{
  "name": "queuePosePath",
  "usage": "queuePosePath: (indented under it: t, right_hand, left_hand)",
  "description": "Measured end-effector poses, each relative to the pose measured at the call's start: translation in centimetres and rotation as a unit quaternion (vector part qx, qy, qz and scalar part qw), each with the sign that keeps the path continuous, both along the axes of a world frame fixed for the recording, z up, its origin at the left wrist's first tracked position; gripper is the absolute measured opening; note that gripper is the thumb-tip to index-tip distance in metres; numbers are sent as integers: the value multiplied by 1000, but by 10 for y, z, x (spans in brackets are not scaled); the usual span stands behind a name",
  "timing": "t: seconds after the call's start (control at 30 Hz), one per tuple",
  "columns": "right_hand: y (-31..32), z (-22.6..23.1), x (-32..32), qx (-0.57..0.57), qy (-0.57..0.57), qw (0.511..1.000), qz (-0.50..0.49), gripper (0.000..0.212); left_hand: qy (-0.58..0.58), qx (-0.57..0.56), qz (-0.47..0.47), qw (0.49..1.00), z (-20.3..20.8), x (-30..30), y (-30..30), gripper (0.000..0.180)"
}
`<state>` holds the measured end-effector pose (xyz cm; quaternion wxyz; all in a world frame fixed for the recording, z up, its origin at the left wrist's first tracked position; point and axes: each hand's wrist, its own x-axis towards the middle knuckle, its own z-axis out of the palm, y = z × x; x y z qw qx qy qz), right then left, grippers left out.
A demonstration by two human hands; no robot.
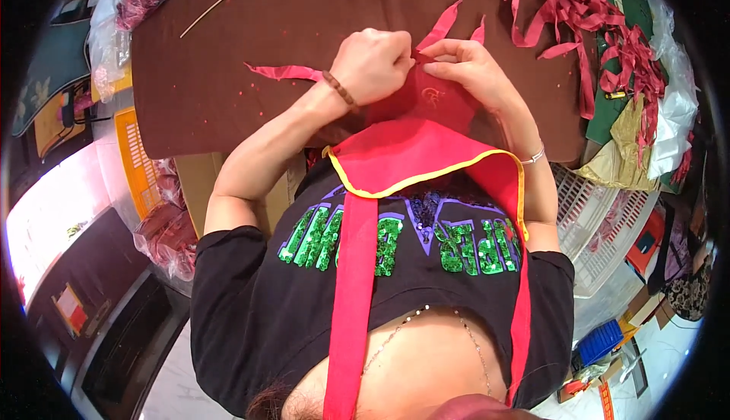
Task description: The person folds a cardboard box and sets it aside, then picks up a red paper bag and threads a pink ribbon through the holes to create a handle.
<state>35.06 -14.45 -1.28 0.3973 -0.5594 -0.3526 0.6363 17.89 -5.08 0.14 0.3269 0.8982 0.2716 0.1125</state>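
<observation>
At the near edge of the brown-covered table, a red cloth piece with a small gold printed emblem lies between my hands. My left hand is closed in a fist, its fingertips pinching the top of the cloth. My right hand pinches the same top edge between thumb and index finger, close beside the left. Past the fingers, a pointed red ribbon end sticks out on the far side. Another red ribbon end lies left of my left wrist. Exactly how the ribbon meets the cloth is hidden by my fingers.
The brown tablecloth bears a thin stick at the far left. Tangled red ribbons heap at the far right, beside clear plastic. A white plastic basket stands right, an orange crate left. A red apron covers my front.
</observation>
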Motion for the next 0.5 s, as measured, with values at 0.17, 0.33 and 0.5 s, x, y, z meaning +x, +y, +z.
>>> queuePosePath:
  t: [0.17,0.33,0.5]
  right_hand:
    - [7,-5,0,40,-77,995,54,25]
    - [3,-5,-2,36,-84,995,39,27]
    - [-7,5,-7,98,-174,979,39,25]
  left_hand:
    - [-14,195,-42,980,-3,7,-17,10]
    - [32,163,-64,984,1,-1,-8,11]
    - [-39,134,-61,988,17,-8,9,14]
